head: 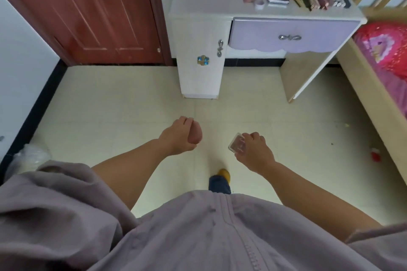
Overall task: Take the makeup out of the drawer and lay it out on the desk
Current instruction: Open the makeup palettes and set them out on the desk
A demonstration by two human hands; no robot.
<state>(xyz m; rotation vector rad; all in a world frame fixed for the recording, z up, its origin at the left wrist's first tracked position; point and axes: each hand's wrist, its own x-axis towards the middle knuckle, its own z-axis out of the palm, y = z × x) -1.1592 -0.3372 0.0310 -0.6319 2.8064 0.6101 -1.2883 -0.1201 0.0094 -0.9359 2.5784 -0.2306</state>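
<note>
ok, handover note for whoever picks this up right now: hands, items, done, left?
Left hand: closed around a rounded beige-pink makeup sponge.
Right hand: holding a small clear plastic square case.
The person stands back from the white dressing desk; both items are over the floor.
Lilac drawer with the silver bow handle: shut.
Done: a row of small makeup items lies at the desk's back right.
Left: set these two down on the desk.

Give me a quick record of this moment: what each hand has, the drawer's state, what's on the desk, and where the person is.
left hand: holds a rounded pinkish makeup sponge
right hand: holds a small clear case
drawer: lilac front, shut
desk: row of makeup items along the back right
person: standing on the tile floor, apart from the desk
</note>
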